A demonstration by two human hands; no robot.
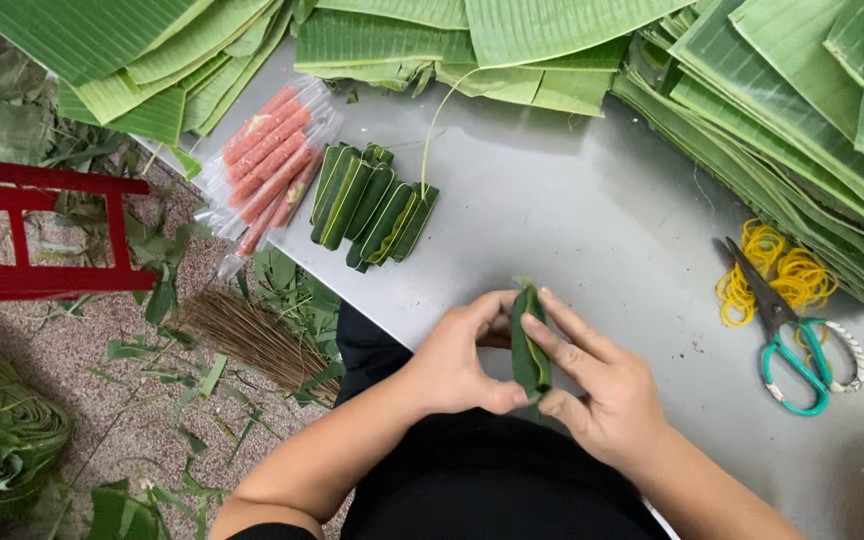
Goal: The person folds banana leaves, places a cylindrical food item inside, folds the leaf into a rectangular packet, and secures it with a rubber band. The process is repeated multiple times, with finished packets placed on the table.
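Note:
Both my hands hold one small roll wrapped in dark green banana leaf [529,345] above the near edge of the grey table [592,220]. My left hand [457,360] grips the roll from the left, its thumb under the lower end. From the right, my right hand [592,385] lays its fingers along the roll. Several finished leaf-wrapped rolls [372,205] lie side by side further up the table. Beside them, pink meat sticks in clear plastic [270,160] lie at the table's left edge.
Stacks of banana leaves [772,110] cover the far and right sides of the table. Teal-handled scissors [787,345] lie on yellow rubber bands [787,275] at the right. A red stool [32,235], a broom [252,335] and leaf scraps are on the floor at the left.

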